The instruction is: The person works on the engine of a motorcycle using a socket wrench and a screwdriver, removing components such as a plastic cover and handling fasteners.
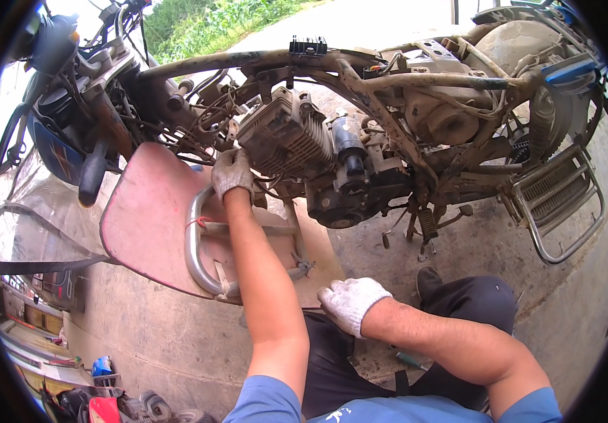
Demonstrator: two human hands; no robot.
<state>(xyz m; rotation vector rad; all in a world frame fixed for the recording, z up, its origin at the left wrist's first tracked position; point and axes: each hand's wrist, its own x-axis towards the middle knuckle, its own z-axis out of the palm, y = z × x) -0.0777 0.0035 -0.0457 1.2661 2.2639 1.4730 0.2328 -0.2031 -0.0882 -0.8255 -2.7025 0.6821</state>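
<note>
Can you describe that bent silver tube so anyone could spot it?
Find the muddy motorcycle across the top, then the flat pink panel below its front. Before that panel curves a silver metal tube, below the white-gloved left hand. Its red tie distinguishes it from the silver-framed rack at the rear.

The left hand [233,174] hides its own fingertips by the engine [286,137], so you can't see what they touch. The right hand [354,305] is curled, its palm hidden. Below it, a green thing [409,360] is too small to name. Far below the left hand, the bottom edge cuts off a red machine [103,409].
</note>
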